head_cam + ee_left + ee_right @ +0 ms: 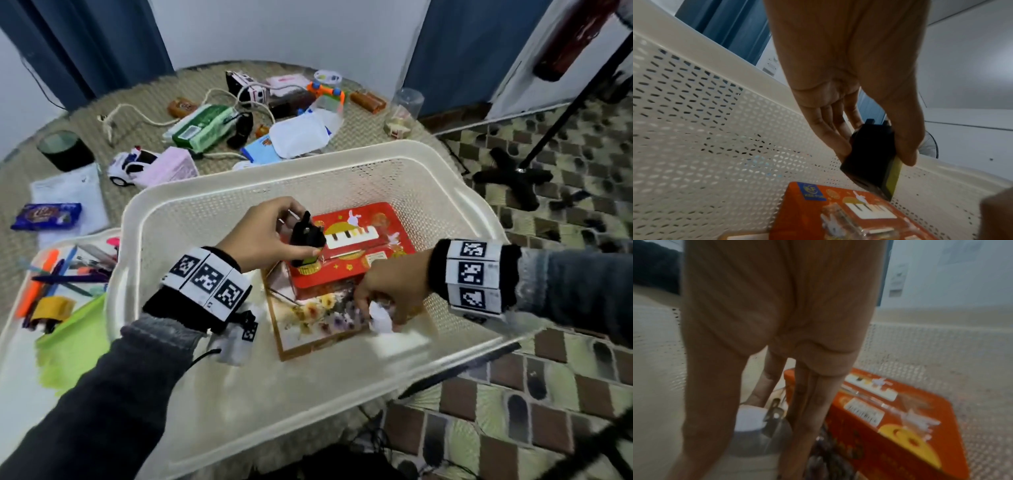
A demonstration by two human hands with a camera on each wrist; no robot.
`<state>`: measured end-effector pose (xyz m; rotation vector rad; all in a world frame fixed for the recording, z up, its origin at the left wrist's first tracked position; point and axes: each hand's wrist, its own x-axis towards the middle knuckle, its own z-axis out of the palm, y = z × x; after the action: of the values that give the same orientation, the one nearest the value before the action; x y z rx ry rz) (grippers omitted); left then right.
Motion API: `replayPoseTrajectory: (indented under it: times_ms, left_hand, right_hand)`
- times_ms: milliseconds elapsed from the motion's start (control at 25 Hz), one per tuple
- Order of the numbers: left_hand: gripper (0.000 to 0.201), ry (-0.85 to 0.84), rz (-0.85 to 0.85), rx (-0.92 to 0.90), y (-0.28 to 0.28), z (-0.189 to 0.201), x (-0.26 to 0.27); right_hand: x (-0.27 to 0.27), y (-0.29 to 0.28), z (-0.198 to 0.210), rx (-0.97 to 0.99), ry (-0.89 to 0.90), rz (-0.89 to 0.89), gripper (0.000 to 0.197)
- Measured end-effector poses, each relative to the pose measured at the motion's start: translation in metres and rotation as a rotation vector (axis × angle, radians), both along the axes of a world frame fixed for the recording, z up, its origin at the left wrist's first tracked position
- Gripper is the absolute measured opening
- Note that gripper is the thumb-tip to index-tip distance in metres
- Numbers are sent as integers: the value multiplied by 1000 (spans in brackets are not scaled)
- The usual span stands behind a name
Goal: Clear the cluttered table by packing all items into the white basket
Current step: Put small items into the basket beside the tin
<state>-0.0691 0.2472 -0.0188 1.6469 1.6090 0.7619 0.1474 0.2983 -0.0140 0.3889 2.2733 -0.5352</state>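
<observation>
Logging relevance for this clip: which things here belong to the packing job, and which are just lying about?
Job:
white basket
black plug gripped by left hand
white object under right hand
red box, already in
toy car, green pack, still out

Lying about:
black stand
floor tiles

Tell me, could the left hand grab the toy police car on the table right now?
Probably not yet: the left hand already holds the black plug adapter over the white basket. Nothing covers the toy police car beyond the rim.
</observation>
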Motion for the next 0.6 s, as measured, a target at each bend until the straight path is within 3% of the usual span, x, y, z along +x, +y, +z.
replayPoseTrajectory:
  times_ms: [160, 600]
  left_hand:
    - [46, 57, 25, -29, 0, -9, -5]
    - [48, 154, -15, -96, -3, -11, -1]
  right_hand:
    - [1, -8, -32, -188, -68, 64, 42]
    - [2, -6, -73, -136, -139, 210, 44]
